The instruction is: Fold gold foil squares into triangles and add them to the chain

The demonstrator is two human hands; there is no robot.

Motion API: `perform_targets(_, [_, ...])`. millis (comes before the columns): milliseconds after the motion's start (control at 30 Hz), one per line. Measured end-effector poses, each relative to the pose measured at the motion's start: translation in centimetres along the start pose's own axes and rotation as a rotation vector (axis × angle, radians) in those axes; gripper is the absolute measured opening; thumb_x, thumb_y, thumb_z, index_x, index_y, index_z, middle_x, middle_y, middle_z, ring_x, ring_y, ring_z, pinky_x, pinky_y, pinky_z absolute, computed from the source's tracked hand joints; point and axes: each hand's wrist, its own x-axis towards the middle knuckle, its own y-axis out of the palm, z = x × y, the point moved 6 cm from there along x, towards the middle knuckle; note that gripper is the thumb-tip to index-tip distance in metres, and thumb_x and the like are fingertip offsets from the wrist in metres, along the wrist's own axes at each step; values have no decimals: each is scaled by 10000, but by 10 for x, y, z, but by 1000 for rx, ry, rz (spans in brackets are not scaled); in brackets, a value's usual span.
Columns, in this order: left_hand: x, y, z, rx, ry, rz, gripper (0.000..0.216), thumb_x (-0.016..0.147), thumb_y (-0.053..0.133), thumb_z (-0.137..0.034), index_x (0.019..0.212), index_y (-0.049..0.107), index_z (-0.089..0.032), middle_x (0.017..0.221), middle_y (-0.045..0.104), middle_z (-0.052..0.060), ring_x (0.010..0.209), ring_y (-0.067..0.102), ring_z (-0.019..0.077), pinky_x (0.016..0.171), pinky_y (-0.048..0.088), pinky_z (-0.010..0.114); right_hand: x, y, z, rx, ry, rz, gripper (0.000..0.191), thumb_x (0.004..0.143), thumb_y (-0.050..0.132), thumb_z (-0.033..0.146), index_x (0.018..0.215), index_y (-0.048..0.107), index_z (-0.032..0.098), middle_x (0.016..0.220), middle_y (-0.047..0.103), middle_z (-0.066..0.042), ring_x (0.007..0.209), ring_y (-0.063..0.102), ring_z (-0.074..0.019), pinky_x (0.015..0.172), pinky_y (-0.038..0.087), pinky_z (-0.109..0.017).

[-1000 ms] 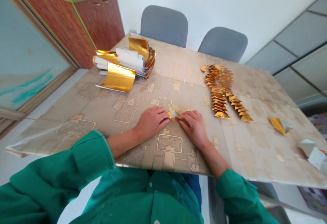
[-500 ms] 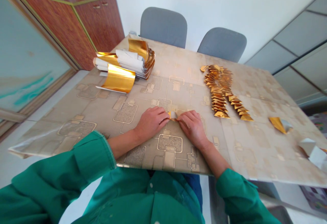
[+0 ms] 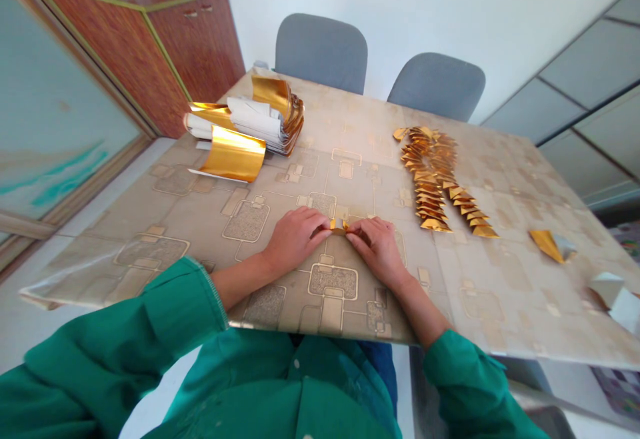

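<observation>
Left hand (image 3: 295, 240) and right hand (image 3: 377, 249) pinch a small gold-foil paper piece (image 3: 340, 227) at the table's (image 3: 500, 305) near edge (folded gold units (image 3: 433, 179) lie far right); a loosened pinch could let the fold spring open.

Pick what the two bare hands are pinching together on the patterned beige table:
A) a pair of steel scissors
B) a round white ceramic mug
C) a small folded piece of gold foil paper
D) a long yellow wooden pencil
C: the left hand and the right hand meet around a small folded piece of gold foil paper, held between their fingers.
</observation>
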Motion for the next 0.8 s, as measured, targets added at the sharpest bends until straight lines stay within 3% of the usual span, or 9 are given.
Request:
perform_targets(333, [0, 2, 3, 22, -4, 15, 47, 922, 630, -237, 911, 644, -194, 898, 686, 23, 876, 590, 208, 741, 422, 324, 4, 2, 0, -60, 28, 53, 106, 962, 548, 285, 993, 639, 240, 878, 686, -23, 860, 565, -216, 765, 342, -352])
perform_targets(800, [2, 1, 1, 34, -16, 41, 65, 911, 650, -245, 894, 649, -183, 895, 680, 24, 870, 588, 216, 744, 416, 330, -2, 7, 9, -304, -89, 96, 254, 981, 520, 269, 1197, 642, 217, 1012, 663, -68, 953, 532, -236, 845, 348, -388])
